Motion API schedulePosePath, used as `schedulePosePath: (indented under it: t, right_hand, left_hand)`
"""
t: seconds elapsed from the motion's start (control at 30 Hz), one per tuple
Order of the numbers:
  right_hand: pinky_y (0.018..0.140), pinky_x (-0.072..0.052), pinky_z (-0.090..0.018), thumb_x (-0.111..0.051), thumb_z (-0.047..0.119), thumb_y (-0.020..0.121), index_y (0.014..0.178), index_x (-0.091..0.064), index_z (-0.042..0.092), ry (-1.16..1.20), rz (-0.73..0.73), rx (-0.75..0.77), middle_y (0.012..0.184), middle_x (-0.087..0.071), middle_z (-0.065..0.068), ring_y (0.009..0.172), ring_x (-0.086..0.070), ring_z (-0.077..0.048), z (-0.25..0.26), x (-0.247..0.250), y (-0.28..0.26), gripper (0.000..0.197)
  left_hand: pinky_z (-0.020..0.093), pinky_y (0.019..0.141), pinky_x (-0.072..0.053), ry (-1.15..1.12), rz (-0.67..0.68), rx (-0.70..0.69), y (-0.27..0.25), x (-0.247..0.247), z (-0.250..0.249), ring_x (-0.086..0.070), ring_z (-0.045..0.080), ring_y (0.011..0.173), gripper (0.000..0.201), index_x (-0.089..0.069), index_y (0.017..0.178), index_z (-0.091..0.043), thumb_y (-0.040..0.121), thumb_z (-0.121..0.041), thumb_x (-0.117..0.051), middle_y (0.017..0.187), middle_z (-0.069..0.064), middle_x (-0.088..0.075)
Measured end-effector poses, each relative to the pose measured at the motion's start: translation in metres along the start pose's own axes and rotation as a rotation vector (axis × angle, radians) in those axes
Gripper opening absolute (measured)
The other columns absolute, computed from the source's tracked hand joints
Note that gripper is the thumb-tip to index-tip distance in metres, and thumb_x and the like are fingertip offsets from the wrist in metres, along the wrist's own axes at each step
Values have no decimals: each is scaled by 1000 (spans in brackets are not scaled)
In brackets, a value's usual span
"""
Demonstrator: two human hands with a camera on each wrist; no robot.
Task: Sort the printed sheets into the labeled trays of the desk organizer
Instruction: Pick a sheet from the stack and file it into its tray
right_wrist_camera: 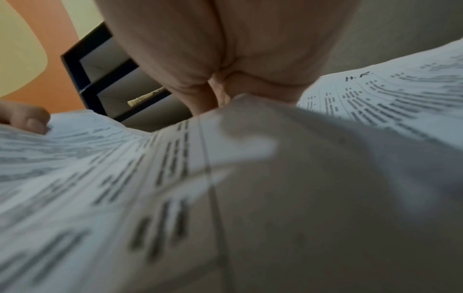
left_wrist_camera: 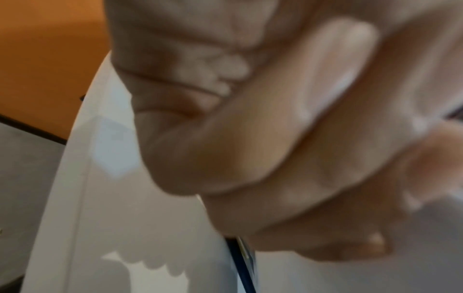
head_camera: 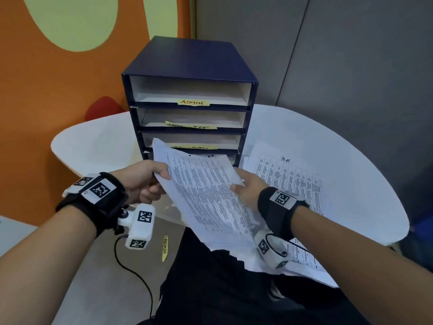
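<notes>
Printed sheets (head_camera: 206,195) are held as a loose sheaf above the lap, at the near edge of the white tabletop (head_camera: 339,141), and their far end rises in front of the lowest trays of the desk organizer (head_camera: 191,90). The sheaf is gripped from both sides: its left edge is pinched by the left hand (head_camera: 143,181), thumb on top and fingers curled beneath, and its right edge is grasped by the right hand (head_camera: 249,187), whose thumb is pressed onto the printed face. So each grip is closed around the paper, and the sheaf is spanned between the two. In the right wrist view the page is seen bent upward under the thumb, with lines of small print running away from it. In the left wrist view only blurred, curled fingers (left_wrist_camera: 275,138) are shown; the paper cannot be made out there.

The organizer is a dark blue box standing upright on the tabletop, with stacked open trays; the top one is marked by a yellow label (head_camera: 193,102) reading ADMIN. The lower labels cannot be read. More printed pages (head_camera: 288,177), marked H.R. by hand, are spread flat on the tabletop just right of the organizer. A yellow strip (head_camera: 165,247) reading ADMIN is lying on the floor below.
</notes>
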State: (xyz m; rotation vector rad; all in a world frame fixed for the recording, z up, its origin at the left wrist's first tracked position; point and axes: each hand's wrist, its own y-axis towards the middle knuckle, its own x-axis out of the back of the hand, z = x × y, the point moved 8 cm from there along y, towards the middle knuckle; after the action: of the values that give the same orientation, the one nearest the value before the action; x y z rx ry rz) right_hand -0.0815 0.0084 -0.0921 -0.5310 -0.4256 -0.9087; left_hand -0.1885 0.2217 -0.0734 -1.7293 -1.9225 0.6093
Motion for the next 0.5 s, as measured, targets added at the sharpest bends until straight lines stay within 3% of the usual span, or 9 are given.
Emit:
schedulePosePath:
  t: [0.13, 0.23, 0.27, 0.33, 0.43, 0.5]
  right_hand:
    - [66, -44, -16, -52, 18, 98, 138, -49, 29, 37, -16, 15, 119, -66, 1, 86, -59, -7, -4, 2, 5, 41]
    - [73, -46, -22, -53, 19, 98, 136, -51, 26, 37, -19, -24, 119, -66, -2, 94, -61, -15, -9, 0, 11, 39]
    - [74, -45, -22, -53, 19, 98, 136, -51, 24, 33, -23, -37, 120, -66, -3, 95, -60, -16, -10, 0, 13, 39]
    - [62, -41, -13, -53, 17, 98, 136, -52, 22, 19, -42, -58, 119, -65, -3, 89, -58, -13, -13, 1, 17, 39]
    - [46, -36, -9, -53, 15, 98, 135, -51, 20, -30, -61, -111, 107, -60, -2, 70, -53, -6, -21, 6, 23, 38]
    - [47, -38, -15, -52, 14, 98, 133, -51, 18, -82, -75, -143, 109, -59, -4, 66, -52, -9, -25, 10, 26, 36]
  left_hand:
    - [12, 37, -15, -23, 30, -15, 2, -6, -3, -23, 11, 32, 17, -54, 73, -7, 84, -14, -43, 40, 2, -32]
    - [13, 36, -23, -7, 61, -16, 4, -9, -4, -31, 13, 35, 20, -61, 86, -4, 85, -17, -47, 45, 5, -42]
    - [14, 36, -27, 10, 82, -13, 5, -9, -2, -36, 14, 36, 23, -62, 95, -4, 84, -20, -50, 51, 8, -49]
    - [16, 38, -36, 69, 131, 1, 6, -12, 4, -47, 15, 37, 33, -66, 103, -5, 77, -25, -60, 72, 13, -68]
    - [20, 48, -42, 195, 226, 56, 6, -25, 14, -53, 15, 40, 38, -72, 104, -13, 70, -28, -66, 100, 16, -75]
    - [21, 53, -39, 271, 255, 86, 7, -32, 17, -54, 14, 43, 35, -76, 100, -13, 71, -31, -66, 96, 19, -74]
